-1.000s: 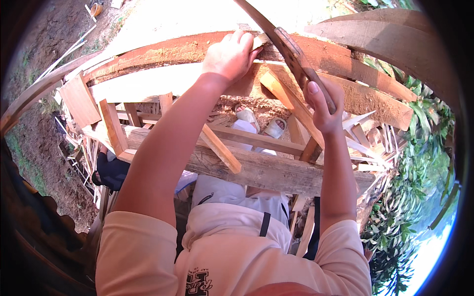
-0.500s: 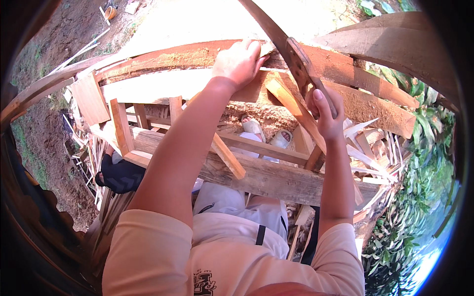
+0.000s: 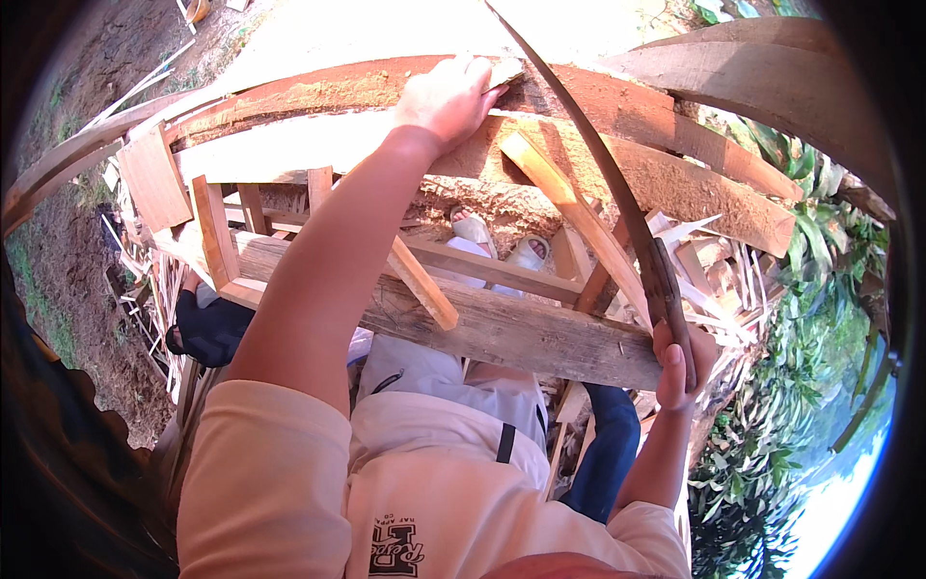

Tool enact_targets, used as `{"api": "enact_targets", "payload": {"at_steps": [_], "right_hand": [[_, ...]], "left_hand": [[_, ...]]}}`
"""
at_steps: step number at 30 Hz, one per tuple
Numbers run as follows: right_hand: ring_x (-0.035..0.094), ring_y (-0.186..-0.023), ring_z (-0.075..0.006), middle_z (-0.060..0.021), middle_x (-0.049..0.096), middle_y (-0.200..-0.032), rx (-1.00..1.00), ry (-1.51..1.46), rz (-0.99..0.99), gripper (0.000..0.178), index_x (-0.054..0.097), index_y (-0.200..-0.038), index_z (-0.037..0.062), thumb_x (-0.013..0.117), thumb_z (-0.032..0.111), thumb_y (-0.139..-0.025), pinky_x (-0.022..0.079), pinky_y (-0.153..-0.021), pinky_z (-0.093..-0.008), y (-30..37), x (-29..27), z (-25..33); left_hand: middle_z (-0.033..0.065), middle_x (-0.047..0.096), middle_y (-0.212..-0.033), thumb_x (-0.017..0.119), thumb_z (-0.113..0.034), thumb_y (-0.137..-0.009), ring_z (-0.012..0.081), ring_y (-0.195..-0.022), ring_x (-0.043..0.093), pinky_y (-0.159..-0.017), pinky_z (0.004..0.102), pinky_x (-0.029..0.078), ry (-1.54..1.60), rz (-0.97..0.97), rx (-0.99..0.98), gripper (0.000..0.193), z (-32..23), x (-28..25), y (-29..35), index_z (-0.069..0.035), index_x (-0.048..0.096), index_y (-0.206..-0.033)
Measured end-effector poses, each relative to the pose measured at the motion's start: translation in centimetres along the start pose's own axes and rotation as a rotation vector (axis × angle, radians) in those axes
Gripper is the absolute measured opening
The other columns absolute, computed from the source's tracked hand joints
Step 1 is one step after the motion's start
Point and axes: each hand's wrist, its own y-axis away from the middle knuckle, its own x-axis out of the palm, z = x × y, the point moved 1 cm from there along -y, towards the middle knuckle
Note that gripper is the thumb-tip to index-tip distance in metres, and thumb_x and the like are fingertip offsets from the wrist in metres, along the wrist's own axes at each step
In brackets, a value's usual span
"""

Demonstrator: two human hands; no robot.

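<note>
My right hand (image 3: 687, 365) is closed around the handle of a handsaw (image 3: 606, 159), low on the right. The saw's dark blade slants up and away to the left, crossing over the far planks. At the far side my left hand (image 3: 442, 104) is closed on a small pale piece of wood (image 3: 505, 70), which sticks out past the fingers. That hand rests by a long reddish plank (image 3: 328, 99). Part of the wood under the hand is hidden. A squared wooden stick (image 3: 569, 217) lies slanted beneath the blade.
Nearer me runs a weathered grey board (image 3: 502, 333), with a short stick (image 3: 422, 282) across it. Upright wood pieces (image 3: 214, 227) stand at left. Splintered offcuts (image 3: 719, 275) lie at right. Sandalled feet (image 3: 473, 227) show between planks. A person in dark clothing (image 3: 214, 328) is at left.
My right hand has drawn the saw down toward me and slightly right. My left hand keeps its hold on the wood piece. The whole view has shifted a little.
</note>
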Motion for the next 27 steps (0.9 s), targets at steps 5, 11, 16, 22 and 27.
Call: {"api": "enact_targets", "payload": {"at_steps": [5, 11, 16, 22, 27], "right_hand": [[0.037, -0.052, -0.0137, -0.0021, 0.044, -0.059, 0.061, -0.100, -0.169, 0.050, 0.052, -0.069, 0.0027, 0.059, 0.043, -0.098, 0.024, -0.051, -0.0323, 3.7, 0.6, 2.1], [0.037, -0.054, -0.0105, -0.0010, 0.044, -0.061, 0.161, -0.226, -0.300, 0.054, 0.051, -0.070, 0.0025, 0.061, 0.046, -0.101, 0.024, -0.052, -0.0300, 9.0, 1.7, 3.1], [0.039, -0.057, -0.0095, 0.0001, 0.046, -0.062, 0.219, -0.215, -0.304, 0.055, 0.054, -0.072, 0.0019, 0.062, 0.049, -0.099, 0.025, -0.053, -0.0293, 10.8, 1.7, 4.1], [0.039, -0.055, -0.0094, 0.0001, 0.047, -0.061, 0.179, -0.171, -0.258, 0.051, 0.057, -0.074, 0.0009, 0.062, 0.045, -0.099, 0.027, -0.052, -0.0300, 8.9, 3.0, 4.1], [0.040, -0.055, -0.0102, -0.0003, 0.046, -0.060, 0.115, -0.148, -0.186, 0.046, 0.058, -0.076, -0.0003, 0.063, 0.039, -0.100, 0.029, -0.052, -0.0315, 4.2, 4.5, 4.0]], "left_hand": [[0.0099, 0.070, -0.103, 0.066, -0.045, -0.102, 0.0306, -0.095, 0.073, -0.075, 0.0461, 0.061, -0.007, -0.007, -0.040, 0.035, 0.1, -0.2, -0.2, -0.011, 0.064, -0.108], [0.0108, 0.070, -0.099, 0.064, -0.044, -0.104, 0.0334, -0.090, 0.073, -0.072, 0.0481, 0.060, 0.072, 0.023, 0.047, 0.033, 0.0, -1.0, 0.2, -0.011, 0.062, -0.105], [0.0107, 0.069, -0.107, 0.062, -0.041, -0.106, 0.0339, -0.101, 0.071, -0.083, 0.0490, 0.058, 0.182, 0.195, -0.109, 0.031, 0.2, -1.8, -0.7, -0.011, 0.065, -0.113], [0.0161, 0.054, -0.146, 0.050, -0.044, -0.111, 0.0357, -0.141, 0.046, -0.117, 0.0513, 0.039, 0.042, -0.108, -0.061, 0.054, 1.4, 1.3, -0.2, -0.008, 0.053, -0.151], [0.0152, 0.054, -0.149, 0.047, -0.044, -0.110, 0.0329, -0.142, 0.048, -0.120, 0.0512, 0.035, 0.083, -0.124, -0.051, 0.055, 2.3, 1.0, -1.5, -0.005, 0.053, -0.149]]}}
